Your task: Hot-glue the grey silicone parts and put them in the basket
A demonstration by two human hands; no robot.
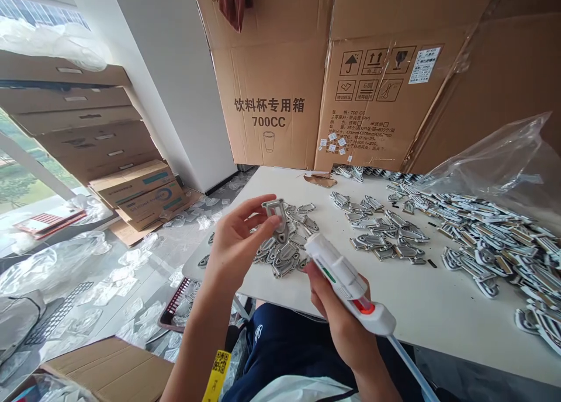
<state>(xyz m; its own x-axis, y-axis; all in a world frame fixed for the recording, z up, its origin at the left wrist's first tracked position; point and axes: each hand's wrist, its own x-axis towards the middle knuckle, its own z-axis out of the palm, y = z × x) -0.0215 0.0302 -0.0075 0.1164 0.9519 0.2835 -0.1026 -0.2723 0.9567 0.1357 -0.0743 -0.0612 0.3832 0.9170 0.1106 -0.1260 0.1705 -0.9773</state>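
My left hand (239,238) pinches a small grey metal-looking tag (275,212) upright between thumb and fingers, above a heap of similar tags (280,250). My right hand (337,314) grips a white hot-glue gun (346,282), whose nozzle end points up and left toward the held tag, a short gap apart. A pale blue cable (412,370) runs from the gun's lower end. Both hands hover over the near edge of the white table (416,297). More tags lie in a loose group (377,227) and a dense spread (491,238) to the right.
A clear plastic bag (495,162) lies at the table's right back. Large printed cardboard cartons (385,80) stand behind the table. Flattened cartons (87,121) are stacked at left, and plastic scraps (127,273) litter the floor. A yellow wristband (215,375) circles my left wrist.
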